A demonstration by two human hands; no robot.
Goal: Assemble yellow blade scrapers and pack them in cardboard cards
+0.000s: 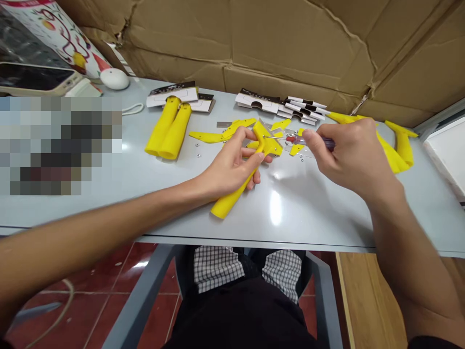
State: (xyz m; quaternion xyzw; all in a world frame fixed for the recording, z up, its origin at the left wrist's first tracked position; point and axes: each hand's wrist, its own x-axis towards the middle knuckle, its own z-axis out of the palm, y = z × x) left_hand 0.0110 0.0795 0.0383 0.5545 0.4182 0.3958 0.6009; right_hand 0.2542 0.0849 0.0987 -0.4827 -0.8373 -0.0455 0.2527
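My left hand [236, 162] is closed around a yellow scraper [232, 198], its handle slanting down toward the table's front edge and its wide head upward. A screwdriver [329, 143] with a clear purplish handle is gripped in my right hand [358, 155]. Its thin shaft points left, and the tip meets the scraper head by a screw. Behind the hands lie loose yellow plates [207, 137], metal blades [224, 124] and several small nuts [198, 155]. Part of the scraper head is hidden by my fingers.
Two yellow handles [170, 133] rest at the left against black-and-white cardboard sleeves [174, 92]. More sleeves [258, 100] stand at the back. Other yellow scrapers [402, 145] lie to the right. A phone [34, 77] and white mouse [114, 78] sit far left. Cardboard [272, 43] walls the back.
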